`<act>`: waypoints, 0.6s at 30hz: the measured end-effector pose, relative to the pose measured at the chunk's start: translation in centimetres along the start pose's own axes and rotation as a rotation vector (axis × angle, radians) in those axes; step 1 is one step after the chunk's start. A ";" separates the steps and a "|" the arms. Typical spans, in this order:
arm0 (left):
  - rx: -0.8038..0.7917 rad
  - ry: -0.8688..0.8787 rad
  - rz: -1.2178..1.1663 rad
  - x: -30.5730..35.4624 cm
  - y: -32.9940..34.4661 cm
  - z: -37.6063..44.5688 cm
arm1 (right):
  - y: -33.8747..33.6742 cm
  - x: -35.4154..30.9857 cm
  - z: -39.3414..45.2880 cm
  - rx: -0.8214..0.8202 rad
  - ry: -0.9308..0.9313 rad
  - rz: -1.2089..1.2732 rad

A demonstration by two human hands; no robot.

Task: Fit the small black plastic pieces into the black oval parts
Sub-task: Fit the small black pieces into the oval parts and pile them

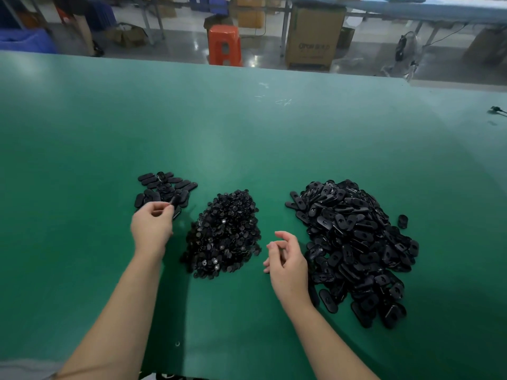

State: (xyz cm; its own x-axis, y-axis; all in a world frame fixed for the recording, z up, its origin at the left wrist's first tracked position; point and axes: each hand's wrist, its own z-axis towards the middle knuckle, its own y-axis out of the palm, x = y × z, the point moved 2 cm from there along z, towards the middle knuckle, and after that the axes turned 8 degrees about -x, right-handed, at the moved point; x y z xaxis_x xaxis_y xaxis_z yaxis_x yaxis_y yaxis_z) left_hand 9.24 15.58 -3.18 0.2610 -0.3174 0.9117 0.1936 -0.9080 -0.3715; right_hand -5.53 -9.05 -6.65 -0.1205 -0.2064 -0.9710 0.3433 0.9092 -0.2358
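Note:
A heap of small black plastic pieces (226, 233) lies in the middle of the green table (247, 133). To its right spreads a big heap of black oval parts (356, 248). A smaller flat group of oval parts (162, 185) lies at the left. My left hand (152, 226) reaches to the near edge of that group and pinches one black oval part (175, 201) at its fingertips. My right hand (286, 263) hovers between the two heaps with loosely curled fingers and holds nothing.
One stray oval part (402, 221) lies right of the big heap. A small dark object (496, 109) lies at the table's far right. Beyond the far edge stand an orange stool (225, 45) and a cardboard box (314, 37).

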 end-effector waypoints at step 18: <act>-0.192 0.150 0.059 4.2 5.6 -1.5 | 0.3 0.0 0.1 -0.029 0.011 -0.103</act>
State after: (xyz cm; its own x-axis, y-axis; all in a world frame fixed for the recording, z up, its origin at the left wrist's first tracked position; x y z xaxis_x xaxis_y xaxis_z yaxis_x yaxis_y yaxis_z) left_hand 10.02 8.76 -1.17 0.1204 -0.3958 0.9104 -0.0049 -0.9173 -0.3982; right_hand -5.36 -8.78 -6.75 -0.1634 -0.2952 -0.9414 0.3014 0.8936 -0.3325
